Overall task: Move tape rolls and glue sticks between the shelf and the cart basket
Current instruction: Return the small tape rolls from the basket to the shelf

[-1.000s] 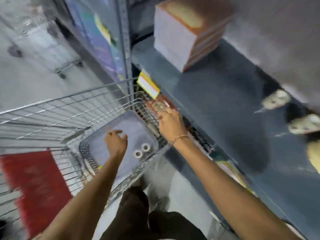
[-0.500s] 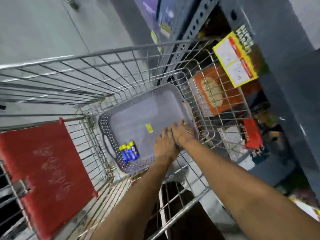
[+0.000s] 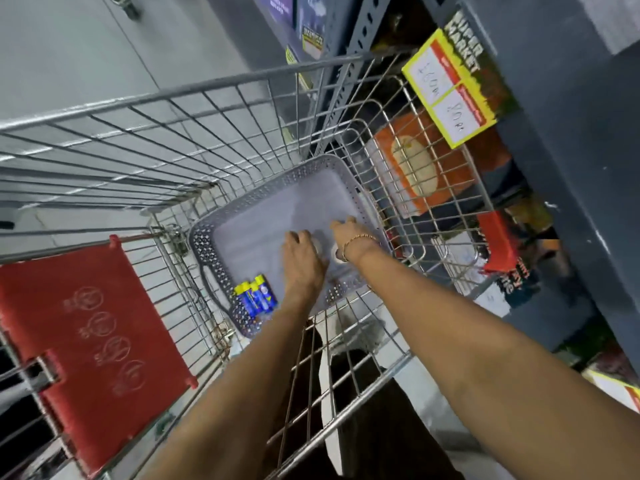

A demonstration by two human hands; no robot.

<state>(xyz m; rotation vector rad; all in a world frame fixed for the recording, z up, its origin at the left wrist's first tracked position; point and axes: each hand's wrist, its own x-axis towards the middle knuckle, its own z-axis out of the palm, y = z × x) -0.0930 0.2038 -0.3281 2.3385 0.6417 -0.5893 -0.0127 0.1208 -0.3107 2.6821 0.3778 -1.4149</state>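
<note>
A grey perforated plastic basket [image 3: 207, 237] lies in the bottom of the wire cart [image 3: 214, 88]. Both my hands are down inside it. My left hand [image 3: 301, 261] curls over a white tape roll [image 3: 317, 246], which shows at its fingertips. My right hand [image 3: 348, 233], with a bracelet at the wrist, covers a second white tape roll [image 3: 337, 253], which peeks out by the thumb. Blue glue sticks with yellow caps [image 3: 256, 295] lie in the basket's near left corner. The dark grey shelf [image 3: 571, 140] runs along the right.
The cart's red child-seat flap [image 3: 86, 323] is at the left. A yellow and red price tag [image 3: 450, 88] hangs on the shelf edge above orange packages [image 3: 412, 168] on the lower shelf. Grey floor lies beyond the cart.
I have leaned over the cart. My hands dropped from the basket rim and cart edge onto the tape rolls, met there, and are now slightly apart, one over each roll.
</note>
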